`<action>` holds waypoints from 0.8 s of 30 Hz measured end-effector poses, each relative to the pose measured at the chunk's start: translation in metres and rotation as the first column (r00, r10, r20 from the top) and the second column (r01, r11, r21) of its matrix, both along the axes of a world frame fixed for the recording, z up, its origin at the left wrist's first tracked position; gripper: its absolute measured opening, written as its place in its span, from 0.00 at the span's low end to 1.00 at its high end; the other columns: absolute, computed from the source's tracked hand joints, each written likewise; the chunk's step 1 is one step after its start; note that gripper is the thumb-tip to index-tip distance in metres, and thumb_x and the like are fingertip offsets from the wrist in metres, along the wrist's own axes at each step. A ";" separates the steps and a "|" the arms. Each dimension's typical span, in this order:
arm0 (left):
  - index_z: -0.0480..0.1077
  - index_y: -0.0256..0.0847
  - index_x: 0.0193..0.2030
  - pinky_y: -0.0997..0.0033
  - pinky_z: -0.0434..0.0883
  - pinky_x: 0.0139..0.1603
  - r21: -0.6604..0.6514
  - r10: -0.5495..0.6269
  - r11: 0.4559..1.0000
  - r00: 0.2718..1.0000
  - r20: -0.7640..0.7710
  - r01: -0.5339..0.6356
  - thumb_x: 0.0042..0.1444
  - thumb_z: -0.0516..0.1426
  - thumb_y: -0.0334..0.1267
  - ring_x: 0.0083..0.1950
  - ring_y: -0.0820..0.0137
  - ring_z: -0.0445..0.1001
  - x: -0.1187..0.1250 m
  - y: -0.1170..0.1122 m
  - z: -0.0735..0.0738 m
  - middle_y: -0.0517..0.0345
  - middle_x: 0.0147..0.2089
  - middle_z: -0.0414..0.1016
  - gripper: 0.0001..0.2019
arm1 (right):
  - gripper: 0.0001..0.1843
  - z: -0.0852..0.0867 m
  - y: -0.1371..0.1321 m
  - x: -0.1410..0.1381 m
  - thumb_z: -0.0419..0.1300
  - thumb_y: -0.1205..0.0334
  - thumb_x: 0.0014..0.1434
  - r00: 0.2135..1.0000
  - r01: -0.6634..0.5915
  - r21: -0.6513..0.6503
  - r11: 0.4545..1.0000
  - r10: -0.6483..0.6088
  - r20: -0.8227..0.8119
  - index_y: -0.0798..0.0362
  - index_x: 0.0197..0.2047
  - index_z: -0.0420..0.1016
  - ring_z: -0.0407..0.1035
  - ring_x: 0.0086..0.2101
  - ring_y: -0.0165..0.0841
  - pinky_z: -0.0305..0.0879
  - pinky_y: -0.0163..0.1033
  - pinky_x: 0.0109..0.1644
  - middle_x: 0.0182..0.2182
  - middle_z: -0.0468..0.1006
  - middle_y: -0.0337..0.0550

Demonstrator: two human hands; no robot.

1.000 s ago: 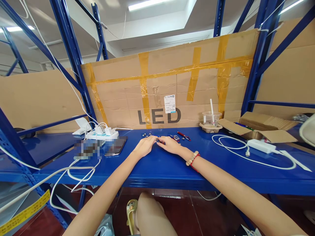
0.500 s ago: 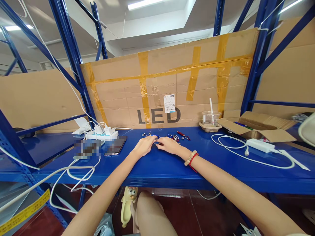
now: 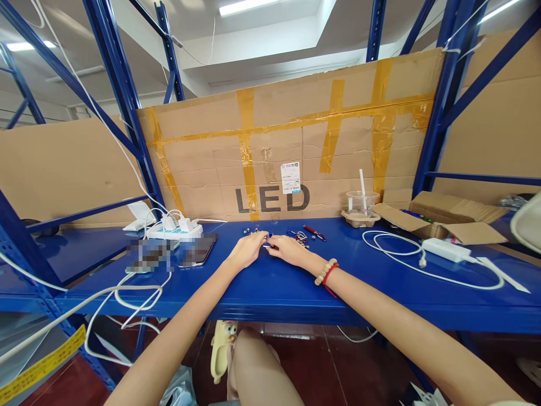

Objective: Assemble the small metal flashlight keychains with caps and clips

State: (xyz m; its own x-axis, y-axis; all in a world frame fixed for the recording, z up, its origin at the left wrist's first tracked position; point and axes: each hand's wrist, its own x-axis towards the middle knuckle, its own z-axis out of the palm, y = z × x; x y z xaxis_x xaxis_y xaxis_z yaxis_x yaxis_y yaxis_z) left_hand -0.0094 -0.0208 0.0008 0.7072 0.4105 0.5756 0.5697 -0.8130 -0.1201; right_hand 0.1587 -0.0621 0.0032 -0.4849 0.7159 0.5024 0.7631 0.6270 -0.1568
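My left hand and my right hand meet over the blue shelf top, fingertips almost touching. Both have their fingers curled in a pinch around something small, dark and shiny, mostly hidden by the fingers; I cannot make out its kind. Just beyond my left hand lie a few small shiny metal pieces. Past my right hand is a loose bunch of red and blue cord-like items. Beside the bunch lies a red strap-like item with a metal end.
On the left are a white power strip with plugs, a phone and loose white cables. To the right stand a lidded plastic cup with a straw, an open cardboard box and a white power adapter. A cardboard wall closes the back.
Both hands stay together in nearly the same place, with only a slight shift of the fingers. My right wrist has moved very slightly left.
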 end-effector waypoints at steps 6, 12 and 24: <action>0.59 0.40 0.48 0.69 0.68 0.47 -0.028 0.024 0.999 0.997 0.077 -0.022 0.62 0.40 0.34 0.46 0.69 0.70 0.000 0.000 0.001 0.53 0.46 0.71 0.12 | 0.10 -0.002 0.003 0.003 0.50 0.62 0.61 0.999 -0.032 0.031 0.999 0.033 -0.040 0.55 0.35 0.70 0.67 0.31 0.31 0.60 0.34 0.34 0.33 0.73 0.44; 0.60 0.39 0.47 0.68 0.68 0.44 -0.031 0.026 0.999 0.996 0.087 -0.024 0.62 0.40 0.32 0.44 0.69 0.70 0.000 0.001 0.001 0.52 0.44 0.71 0.12 | 0.13 -0.002 0.001 0.002 0.48 0.59 0.62 0.999 -0.015 0.047 0.999 0.017 -0.042 0.53 0.44 0.69 0.68 0.41 0.35 0.62 0.37 0.42 0.42 0.73 0.47; 0.59 0.38 0.49 0.67 0.68 0.49 -0.008 -0.046 0.999 0.997 0.060 0.046 0.62 0.40 0.33 0.49 0.69 0.69 0.001 0.001 -0.001 0.50 0.47 0.70 0.13 | 0.13 -0.004 -0.001 -0.004 0.49 0.60 0.61 0.998 0.060 0.041 0.997 -0.060 0.007 0.55 0.41 0.72 0.69 0.41 0.39 0.64 0.39 0.38 0.41 0.74 0.51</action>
